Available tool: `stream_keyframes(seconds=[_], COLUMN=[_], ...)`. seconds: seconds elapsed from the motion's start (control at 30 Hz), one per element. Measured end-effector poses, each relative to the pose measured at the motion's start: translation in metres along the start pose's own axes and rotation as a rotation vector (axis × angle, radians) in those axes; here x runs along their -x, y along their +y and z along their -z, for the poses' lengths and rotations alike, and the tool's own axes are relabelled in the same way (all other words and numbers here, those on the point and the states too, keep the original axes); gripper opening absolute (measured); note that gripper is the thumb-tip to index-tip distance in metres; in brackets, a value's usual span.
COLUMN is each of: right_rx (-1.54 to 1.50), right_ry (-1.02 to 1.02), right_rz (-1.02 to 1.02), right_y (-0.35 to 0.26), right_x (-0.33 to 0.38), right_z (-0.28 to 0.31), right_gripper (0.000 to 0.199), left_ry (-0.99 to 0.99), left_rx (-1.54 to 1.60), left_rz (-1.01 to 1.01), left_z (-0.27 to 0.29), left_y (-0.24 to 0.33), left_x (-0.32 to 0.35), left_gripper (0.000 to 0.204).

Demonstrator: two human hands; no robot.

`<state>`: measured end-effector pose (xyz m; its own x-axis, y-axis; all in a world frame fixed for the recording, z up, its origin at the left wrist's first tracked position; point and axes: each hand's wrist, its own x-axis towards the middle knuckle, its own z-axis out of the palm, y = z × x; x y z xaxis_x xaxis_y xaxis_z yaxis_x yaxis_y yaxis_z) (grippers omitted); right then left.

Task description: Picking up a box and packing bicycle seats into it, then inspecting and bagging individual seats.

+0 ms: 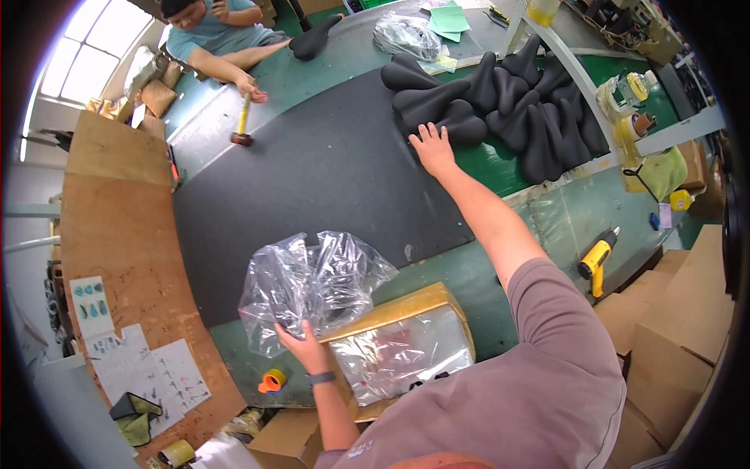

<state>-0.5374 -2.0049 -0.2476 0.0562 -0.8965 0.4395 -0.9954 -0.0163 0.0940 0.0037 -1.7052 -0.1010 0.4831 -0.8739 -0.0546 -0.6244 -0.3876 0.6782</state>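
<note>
Progress, judging by layout: early in a bagging cycle. Black bike saddles (pixel 500 98) sit in a loose pile at the far end of the dark rubber mat (pixel 312 180), none visibly bagged. One clear plastic bag (pixel 312 285) lies crumpled and empty at the near edge of the mat. So a bag is pulled out, no saddle is in it yet, and the whole pile looks left to do.

Right hand (pixel 433 148): arm stretched out across the mat, palm down, fingers spread flat. It touches the nearest saddle at the pile's near-left edge, fingertips on it, not closed around it. No grip yet.

Left hand (pixel 301 344): at the near edge of the mat, fingers curled into the lower edge of the clear bag, pinching the film. Wrist carries a dark band.

Other items relative to the mat:
- Just nearer than the mat, beside the left hand: open yellowish carton (pixel 402 344) with a stack of clear film inside.
- Left of that carton: orange tape roll (pixel 271 381).
- Right of the mat, off the green bench edge: yellow power tool (pixel 595 262).
- Far-left corner of the mat: another person's hand holding a hammer (pixel 242 125), head resting on the mat.
- Beyond the mat: another bundle of clear bags (pixel 406 35).
</note>
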Motion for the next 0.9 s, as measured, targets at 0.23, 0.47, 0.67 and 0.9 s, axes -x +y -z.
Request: stream_keyframes(seconds=[0.23,0.47,0.67,0.9], right_rx=[-0.259,-1.729,-2.571,-1.994], right_ry=[-0.342,-0.229,-0.891,-0.457], right_rz=[0.101,-0.914,-0.557,-1.008], right_y=[-0.007,0.042,-0.067,-0.162], right_x=[-0.014,0.148,0.321,0.444], right_z=[0.097,0.341,0.527,0.572], right_gripper=[0.032,0.041,0.084,0.074], left_ry=[0.117,0.169,0.075,-0.740], left_rx=[0.096,0.101,0.335,0.331], left_rz=[-0.012,-0.156,-0.794,-1.594], left_z=[0.014,0.030,0.086,0.139], left_y=[-0.022,0.015,0.130,0.201], left_x=[0.043,0.086,0.207,0.336], left_gripper=[0.081,0.076,0.070,0.066])
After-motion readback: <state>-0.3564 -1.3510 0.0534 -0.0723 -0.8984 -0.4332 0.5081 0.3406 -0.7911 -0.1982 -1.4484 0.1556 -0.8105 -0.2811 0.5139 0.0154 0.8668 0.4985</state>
